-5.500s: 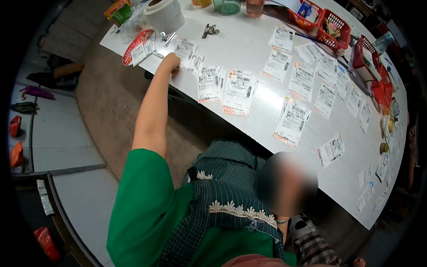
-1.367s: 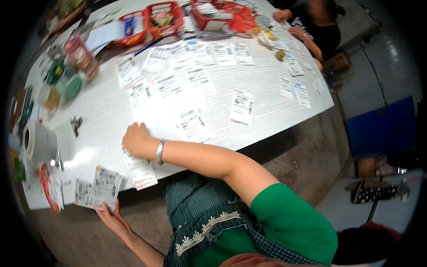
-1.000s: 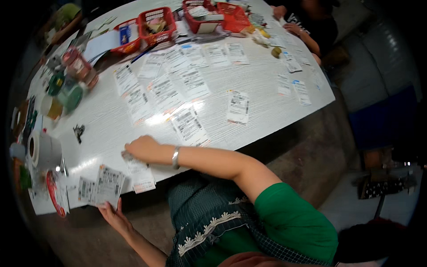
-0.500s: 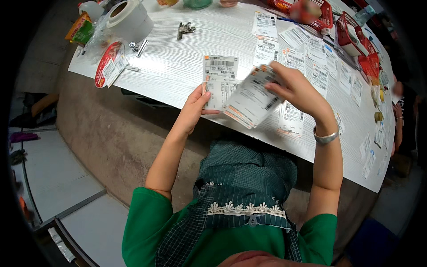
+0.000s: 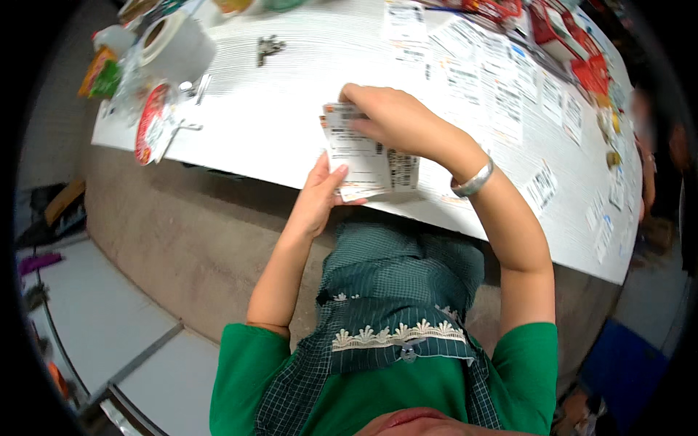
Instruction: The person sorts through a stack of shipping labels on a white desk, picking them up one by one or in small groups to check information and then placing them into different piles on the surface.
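Note:
A stack of white printed shipping labels [image 5: 356,163] is held upright over the table's near edge. My left hand [image 5: 320,195] grips its lower left corner, with the thumb on the front. From above, my right hand [image 5: 396,120] closes on the top of the stack, its fingers slightly blurred. Behind the stack's right side, another barcoded label [image 5: 405,171] shows in part. Which labels each hand carries at the overlap cannot be told.
Many labels [image 5: 505,109] lie in rows on the white table [image 5: 254,131]. Red baskets [image 5: 560,33] stand at the far right. To the left are a large label roll [image 5: 177,47], a metal binder clip [image 5: 270,48] and a red oval card [image 5: 150,123]. A person's arm [image 5: 646,178] shows at right.
My right hand has brought its stack of labels leftward, over the labels in my left hand, and turned it more upright. The whole view has shifted a little.

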### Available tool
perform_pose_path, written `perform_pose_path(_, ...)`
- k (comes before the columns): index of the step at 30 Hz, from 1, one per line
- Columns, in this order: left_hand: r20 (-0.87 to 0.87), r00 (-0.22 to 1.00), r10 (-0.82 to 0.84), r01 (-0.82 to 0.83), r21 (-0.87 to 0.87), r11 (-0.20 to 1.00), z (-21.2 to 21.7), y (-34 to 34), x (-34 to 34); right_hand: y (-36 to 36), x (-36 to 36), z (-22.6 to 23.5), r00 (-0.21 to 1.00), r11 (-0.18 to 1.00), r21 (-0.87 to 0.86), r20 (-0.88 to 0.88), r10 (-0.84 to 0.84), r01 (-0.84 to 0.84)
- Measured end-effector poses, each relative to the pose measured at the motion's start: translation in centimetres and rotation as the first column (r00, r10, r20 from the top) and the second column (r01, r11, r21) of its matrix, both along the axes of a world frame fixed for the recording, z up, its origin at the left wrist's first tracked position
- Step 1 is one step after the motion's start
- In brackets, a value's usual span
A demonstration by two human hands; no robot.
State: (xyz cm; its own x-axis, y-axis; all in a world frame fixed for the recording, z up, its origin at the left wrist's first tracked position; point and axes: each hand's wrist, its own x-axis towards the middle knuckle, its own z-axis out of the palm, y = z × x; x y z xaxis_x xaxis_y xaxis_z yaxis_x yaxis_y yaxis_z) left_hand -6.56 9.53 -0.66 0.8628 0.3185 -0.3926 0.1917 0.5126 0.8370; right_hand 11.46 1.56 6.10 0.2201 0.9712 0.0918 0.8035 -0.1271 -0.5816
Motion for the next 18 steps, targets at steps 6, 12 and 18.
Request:
perform_pose_path(6, 0.012, 0.992, 0.128, -0.128, 0.124, 0.984, -0.8, 1.0, -1.1, -9.3, 7.5, -1.8, 0.875, 0.875, -0.017, 0.046, -0.482, 0.483)
perform_pose_path(12, -0.008, 0.984, 0.177, -0.176, 0.085, 0.981, 0.5, 0.9, -1.1, -13.3, 5.9, -4.3, 0.805, 0.767, -0.276, 0.343, -0.484, 0.579)
perform_pose_path(18, -0.001, 0.984, 0.178, -0.177, 0.106, 0.979, 1.0, 0.1, -0.1, -14.0, 5.7, -5.9, 0.849, 0.836, -0.248, 0.353, -0.393, 0.490)
